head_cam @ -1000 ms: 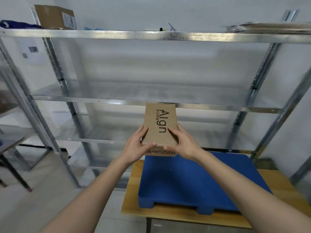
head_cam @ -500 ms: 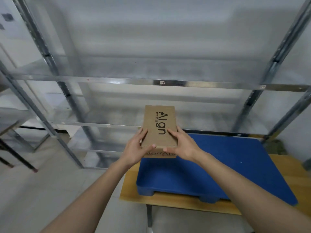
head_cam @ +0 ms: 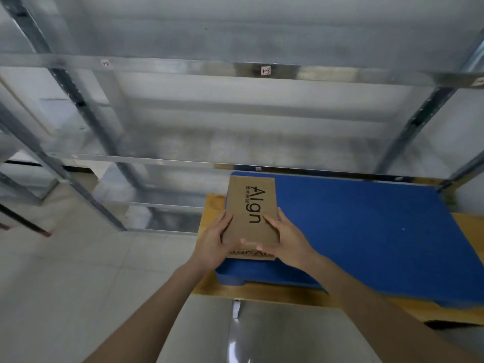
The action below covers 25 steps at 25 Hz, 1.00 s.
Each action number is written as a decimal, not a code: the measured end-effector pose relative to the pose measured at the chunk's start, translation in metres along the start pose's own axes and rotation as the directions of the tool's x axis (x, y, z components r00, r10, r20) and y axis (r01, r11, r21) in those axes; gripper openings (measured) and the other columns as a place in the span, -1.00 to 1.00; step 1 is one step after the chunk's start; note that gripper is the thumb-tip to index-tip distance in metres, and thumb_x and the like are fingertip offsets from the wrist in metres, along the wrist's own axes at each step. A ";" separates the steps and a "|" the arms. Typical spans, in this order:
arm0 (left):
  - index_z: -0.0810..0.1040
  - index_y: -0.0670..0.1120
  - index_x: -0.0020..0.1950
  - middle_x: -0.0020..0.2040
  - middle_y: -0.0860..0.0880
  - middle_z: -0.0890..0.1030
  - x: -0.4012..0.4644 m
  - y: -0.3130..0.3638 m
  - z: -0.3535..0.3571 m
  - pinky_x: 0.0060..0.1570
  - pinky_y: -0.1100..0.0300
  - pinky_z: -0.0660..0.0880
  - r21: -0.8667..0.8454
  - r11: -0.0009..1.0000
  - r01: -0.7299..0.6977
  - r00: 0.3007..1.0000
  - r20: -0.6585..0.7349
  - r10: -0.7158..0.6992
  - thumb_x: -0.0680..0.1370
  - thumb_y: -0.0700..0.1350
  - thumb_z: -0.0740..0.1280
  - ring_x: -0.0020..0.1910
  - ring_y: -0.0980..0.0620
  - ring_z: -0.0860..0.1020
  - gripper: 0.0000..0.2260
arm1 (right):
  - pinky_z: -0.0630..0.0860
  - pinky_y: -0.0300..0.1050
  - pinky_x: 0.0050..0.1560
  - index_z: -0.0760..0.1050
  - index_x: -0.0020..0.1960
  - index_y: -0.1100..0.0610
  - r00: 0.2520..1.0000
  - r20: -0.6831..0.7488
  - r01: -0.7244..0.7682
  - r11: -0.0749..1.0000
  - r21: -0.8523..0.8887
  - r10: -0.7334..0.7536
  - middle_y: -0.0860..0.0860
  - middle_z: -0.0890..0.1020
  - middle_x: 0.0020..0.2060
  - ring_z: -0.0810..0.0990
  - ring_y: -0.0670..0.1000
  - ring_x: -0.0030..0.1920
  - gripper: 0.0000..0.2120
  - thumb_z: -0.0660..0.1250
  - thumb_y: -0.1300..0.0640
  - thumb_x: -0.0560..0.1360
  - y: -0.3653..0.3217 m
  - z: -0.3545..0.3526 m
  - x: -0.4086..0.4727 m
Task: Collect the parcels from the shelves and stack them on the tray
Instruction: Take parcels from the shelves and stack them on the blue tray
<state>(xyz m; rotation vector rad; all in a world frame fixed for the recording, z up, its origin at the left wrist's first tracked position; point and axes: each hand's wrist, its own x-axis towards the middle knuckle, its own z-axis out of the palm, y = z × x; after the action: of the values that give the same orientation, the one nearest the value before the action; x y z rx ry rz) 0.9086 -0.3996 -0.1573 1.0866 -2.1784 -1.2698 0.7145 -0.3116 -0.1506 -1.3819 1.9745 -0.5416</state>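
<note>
Parcel gripped between left hand and right hand, fingers curled round its sides; long axis pointing away, over tray near-left corner.

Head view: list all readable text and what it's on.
"Algn": large print on the top of the box.
Small characters beside it: too small to read.
Print on the box's near side: partly covered by the fingers, blurred, unreadable.
Tag on the shelf rail: blurred, unreadable.
</note>
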 end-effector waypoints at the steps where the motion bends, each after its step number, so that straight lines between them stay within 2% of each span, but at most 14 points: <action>1: 0.14 0.23 0.47 0.29 0.51 0.16 0.002 -0.011 0.004 0.11 0.55 0.33 0.003 1.000 0.011 1.000 0.012 -0.011 0.50 0.04 0.45 0.30 0.24 0.36 -0.34 | 0.29 0.07 0.50 0.10 0.60 -0.08 1.000 0.007 -0.001 1.000 0.012 0.001 -0.10 0.03 0.59 0.20 0.01 0.54 -0.09 0.51 -0.16 0.41 0.005 0.007 0.003; 3: 0.13 0.20 0.51 0.31 0.47 0.17 0.006 -0.027 0.009 0.16 0.46 0.38 0.012 1.000 0.018 0.999 0.028 -0.019 0.50 0.04 0.45 0.30 0.23 0.37 -0.31 | 0.42 0.13 0.41 0.11 0.58 -0.16 1.000 0.001 0.001 0.999 0.045 -0.001 -0.17 0.09 0.56 0.28 -0.03 0.48 -0.09 0.50 -0.22 0.37 0.012 0.018 0.010; 5: 0.12 0.17 0.54 0.32 0.46 0.16 0.010 -0.033 0.012 0.18 0.43 0.41 0.028 1.000 0.006 1.000 0.030 -0.007 0.51 0.02 0.44 0.28 0.26 0.35 -0.30 | 0.47 0.12 0.37 0.08 0.58 -0.20 1.000 -0.016 -0.004 0.999 0.045 0.004 -0.20 0.06 0.55 0.29 -0.06 0.46 -0.10 0.50 -0.21 0.39 0.017 0.026 0.016; 8: 0.08 0.23 0.50 0.26 0.54 0.14 0.018 -0.039 0.014 0.06 0.62 0.33 0.033 0.999 -0.013 0.999 0.034 0.012 0.53 -0.02 0.42 0.22 0.36 0.32 -0.31 | 0.44 0.14 0.40 0.02 0.59 -0.21 0.999 -0.034 -0.020 0.999 0.038 0.022 -0.19 -0.04 0.59 0.25 -0.01 0.50 -0.09 0.49 -0.18 0.42 0.023 0.035 0.028; 12: 0.10 0.22 0.53 0.26 0.62 0.12 0.036 -0.051 0.010 0.05 0.59 0.37 0.006 1.000 -0.004 0.999 0.041 0.004 0.53 0.01 0.42 0.22 0.41 0.34 -0.31 | 0.34 0.06 0.46 0.02 0.61 -0.16 0.999 -0.046 -0.011 0.999 0.033 0.013 -0.14 -0.12 0.61 0.16 0.01 0.55 -0.12 0.47 -0.12 0.46 0.026 0.035 0.046; 16: 0.12 0.17 0.55 0.27 0.60 0.11 0.062 -0.058 0.001 0.05 0.60 0.37 -0.005 1.000 -0.019 0.998 0.055 0.019 0.53 0.00 0.43 0.20 0.51 0.32 -0.31 | 0.28 0.01 0.45 0.04 0.62 -0.12 0.998 -0.069 -0.005 0.999 0.036 0.008 -0.09 -0.15 0.62 0.12 0.03 0.57 -0.13 0.47 -0.10 0.47 0.024 0.030 0.069; 19: 0.11 0.14 0.55 0.31 0.52 0.10 0.082 -0.064 -0.006 0.04 0.64 0.31 0.008 1.000 -0.020 0.998 0.064 0.019 0.53 -0.02 0.43 0.24 0.37 0.34 -0.30 | 0.25 -0.02 0.46 0.05 0.62 -0.10 0.997 -0.082 0.001 0.998 0.056 0.004 -0.08 -0.15 0.62 0.10 0.01 0.57 -0.13 0.47 -0.09 0.47 0.023 0.026 0.086; 22: 0.12 0.06 0.59 0.47 0.27 0.17 0.100 -0.071 -0.007 0.07 0.65 0.27 0.051 0.999 -0.016 0.998 0.060 0.013 0.53 0.00 0.42 0.33 0.24 0.28 -0.29 | 0.26 0.05 0.50 0.08 0.61 -0.10 0.995 -0.095 -0.005 0.997 0.080 0.013 -0.10 -0.12 0.62 0.11 0.02 0.57 -0.12 0.49 -0.10 0.44 0.026 0.023 0.102; 25: 0.11 0.04 0.59 0.51 0.17 0.18 0.115 -0.077 -0.008 0.21 0.50 0.27 0.087 0.996 -0.029 0.998 0.061 0.024 0.53 0.03 0.41 0.35 0.22 0.26 -0.28 | 0.30 0.10 0.49 0.09 0.61 -0.10 0.994 -0.105 -0.004 0.997 0.082 0.013 -0.10 -0.08 0.62 0.16 0.03 0.56 -0.11 0.50 -0.09 0.43 0.029 0.020 0.117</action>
<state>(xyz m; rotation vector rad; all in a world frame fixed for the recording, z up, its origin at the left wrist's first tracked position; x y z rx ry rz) 0.8749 -0.5158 -0.2243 1.0618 -2.3046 -1.2202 0.6839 -0.4097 -0.2163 -1.3179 2.0168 -0.6962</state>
